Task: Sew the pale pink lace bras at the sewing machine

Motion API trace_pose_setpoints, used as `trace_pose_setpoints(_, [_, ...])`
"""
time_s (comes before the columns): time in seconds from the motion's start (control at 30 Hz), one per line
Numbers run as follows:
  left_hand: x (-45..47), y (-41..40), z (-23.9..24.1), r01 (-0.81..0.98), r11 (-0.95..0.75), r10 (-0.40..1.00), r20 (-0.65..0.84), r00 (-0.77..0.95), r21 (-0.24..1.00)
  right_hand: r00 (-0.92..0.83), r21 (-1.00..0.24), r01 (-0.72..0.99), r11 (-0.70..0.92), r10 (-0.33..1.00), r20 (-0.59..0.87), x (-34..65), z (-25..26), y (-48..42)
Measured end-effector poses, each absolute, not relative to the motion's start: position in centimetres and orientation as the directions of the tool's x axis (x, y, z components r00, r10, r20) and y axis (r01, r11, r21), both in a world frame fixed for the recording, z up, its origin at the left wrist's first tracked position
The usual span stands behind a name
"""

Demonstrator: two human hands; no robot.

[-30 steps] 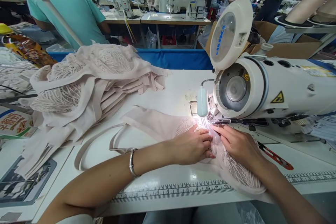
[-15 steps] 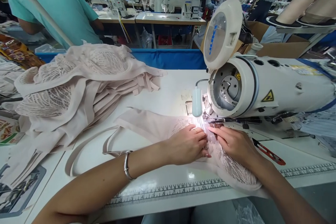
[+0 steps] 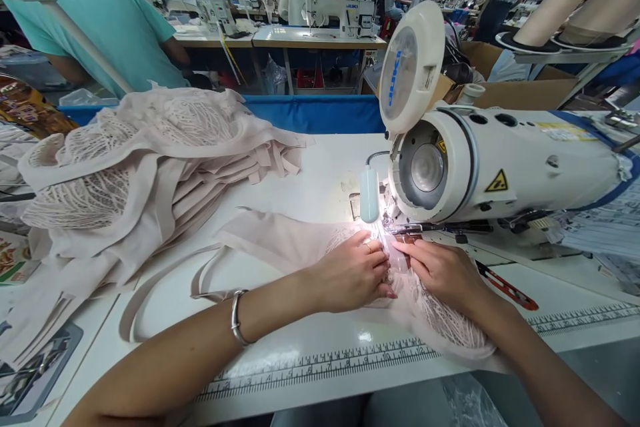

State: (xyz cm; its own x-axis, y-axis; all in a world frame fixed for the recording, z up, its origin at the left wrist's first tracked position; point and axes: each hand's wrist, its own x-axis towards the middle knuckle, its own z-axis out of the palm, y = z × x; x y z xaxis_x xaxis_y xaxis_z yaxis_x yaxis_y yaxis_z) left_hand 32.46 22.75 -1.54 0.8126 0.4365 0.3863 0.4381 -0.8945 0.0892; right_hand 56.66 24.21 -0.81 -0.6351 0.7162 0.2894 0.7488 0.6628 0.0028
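A pale pink lace bra (image 3: 280, 237) lies across the white sewing table, partly under the needle area of a white sewing machine (image 3: 520, 167). My left hand (image 3: 350, 273) has its fingers curled down on the fabric just left of the needle area. On the other side, my right hand (image 3: 445, 273) pinches the fabric edge, thumb and forefinger close to the presser foot. The lace cup hangs below the right hand toward the table's front. A small lamp (image 3: 369, 195) lights the stitching spot, where glare hides the needle. The machine's round cover (image 3: 413, 67) stands open.
Many similar bras form a pile (image 3: 150, 140) on the left. A slim red and black tool (image 3: 507, 285) lies right of my right hand. A printed ruler (image 3: 320, 367) runs along the front edge. Thread cones (image 3: 563, 0) stand at upper right. A co-worker in turquoise (image 3: 95, 27) sits beyond.
The mechanism inside the machine's open head was sharp before and is now blurred, as if spinning. The whole view has shifted slightly; both hands keep nearly the same place on the fabric.
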Motion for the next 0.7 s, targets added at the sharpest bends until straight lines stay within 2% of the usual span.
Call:
trace_pose_setpoints(0.27, [31.9, 22.9, -1.3, 0.494, -0.866, 0.484, 0.382, 0.787, 0.081, -0.626, -0.056, 0.753, 0.655, 0.74, 0.245, 55.9, -0.2, 25.1])
trace_pose_setpoints(0.5, [32.0, 23.0, -1.5, 0.475, -0.874, 0.479, 0.353, 0.804, 0.103, -0.644, 0.072, 0.752, 0.656, 0.705, 0.298, 56.5, 0.0, 23.6])
trace_pose_setpoints(0.6, [32.0, 23.0, -1.7, 0.484, -0.869, 0.488, 0.352, 0.799, 0.104, -0.618, 0.02, 0.762, 0.647, 0.717, 0.322, 57.0, -0.3, 22.8])
trace_pose_setpoints(0.7, [32.0, 23.0, -1.8, 0.487, -0.868, 0.485, 0.363, 0.795, 0.093, -0.549, -0.056, 0.808, 0.587, 0.783, 0.291, 57.4, -0.7, 22.6])
